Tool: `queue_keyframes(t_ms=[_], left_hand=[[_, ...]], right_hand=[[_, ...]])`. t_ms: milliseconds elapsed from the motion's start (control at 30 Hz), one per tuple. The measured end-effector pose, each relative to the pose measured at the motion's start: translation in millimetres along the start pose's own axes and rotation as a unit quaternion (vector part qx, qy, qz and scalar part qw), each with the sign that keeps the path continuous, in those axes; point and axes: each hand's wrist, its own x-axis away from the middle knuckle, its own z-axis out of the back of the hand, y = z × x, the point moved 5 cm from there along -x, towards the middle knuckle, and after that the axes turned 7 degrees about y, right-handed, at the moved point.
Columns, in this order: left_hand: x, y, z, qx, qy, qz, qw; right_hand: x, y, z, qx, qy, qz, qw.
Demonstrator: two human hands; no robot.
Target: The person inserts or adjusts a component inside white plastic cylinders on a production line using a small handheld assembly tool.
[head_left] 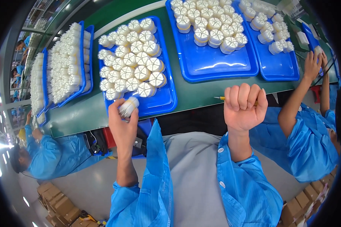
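My left hand [122,126] pinches a white ribbed cylinder [129,106] between thumb and fingers, just off the near edge of a blue tray [166,99]. That tray holds rows of similar white cylinders [129,59], their tops divided into wedges and some with a yellowish band. To the right, my right hand [244,108] is closed in a fist around a thin, pointed, yellowish tool [219,98]. Its tip sticks out on the left side of the fist, and most of its length is hidden by the fingers.
Another blue tray [219,66] lies on the green table [195,90], its far part filled with cylinders. Beside it is a further blue tray [278,66]. Stacked trays [81,56] stand at left. Co-workers in blue sit on both sides; one's hand [312,64] is at far right.
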Motion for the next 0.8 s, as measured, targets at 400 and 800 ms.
queue_keyframes(t_ms=[400,800], left_hand=[[-3.4,-4.2,-25.5,0.102,-0.001,0.006,0.995],[-8.1,-16.9,-38.7,0.135,0.034,0.021,0.990]], right_hand=[[5.1,14.8,37.2,0.018,0.065,0.003,0.998],[2.2,18.2,72.5,0.035,0.072,0.025,0.996]])
